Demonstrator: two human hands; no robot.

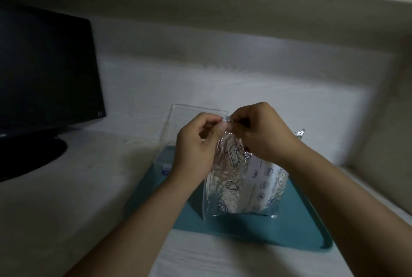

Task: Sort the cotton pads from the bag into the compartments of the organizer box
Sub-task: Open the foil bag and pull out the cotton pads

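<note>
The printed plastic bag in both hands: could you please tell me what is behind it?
Behind the bag, a clear organizer box stands on the teal mat. Only its raised clear lid and left edge show; the left hand, right hand and bag cover its compartments.

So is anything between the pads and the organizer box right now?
Yes: the bag itself. Both the left hand and the right hand pinch its top edge, and it stands in front of the clear organizer box.

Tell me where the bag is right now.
In the head view the bag stands right of centre, over the teal tray, pinched at its top by the left hand and right hand, in front of the clear box.
</note>
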